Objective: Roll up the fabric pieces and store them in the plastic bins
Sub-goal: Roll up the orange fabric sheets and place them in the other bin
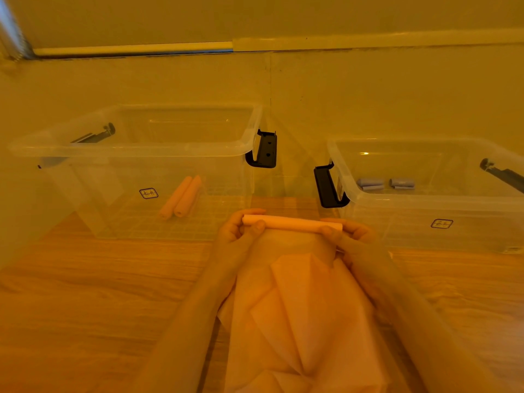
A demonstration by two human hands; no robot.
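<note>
The peach fabric piece (300, 302) is partly rolled: its far end forms a tight roll (292, 222) held up between the two hands, while the loose rest hangs down in folds toward the camera over the wooden counter (85, 293). The left hand (238, 231) grips the roll's left end, thumb on the near side and fingers curled behind it. The right hand (348, 232) pinches the right end the same way.

Beyond the hands two clear plastic bins stand side by side, close but apart. The left bin (136, 154) holds two peach rolls (181, 198) lying side by side, touching, on its bottom. The right bin (425, 199) holds two grey-blue rolls (385, 183) lying end to end with a small gap between them. Each bin carries a black latch handle (265, 150) on the side facing the other bin, and a small label on its front wall. Behind the bins rises a plain wall (283, 18).
</note>
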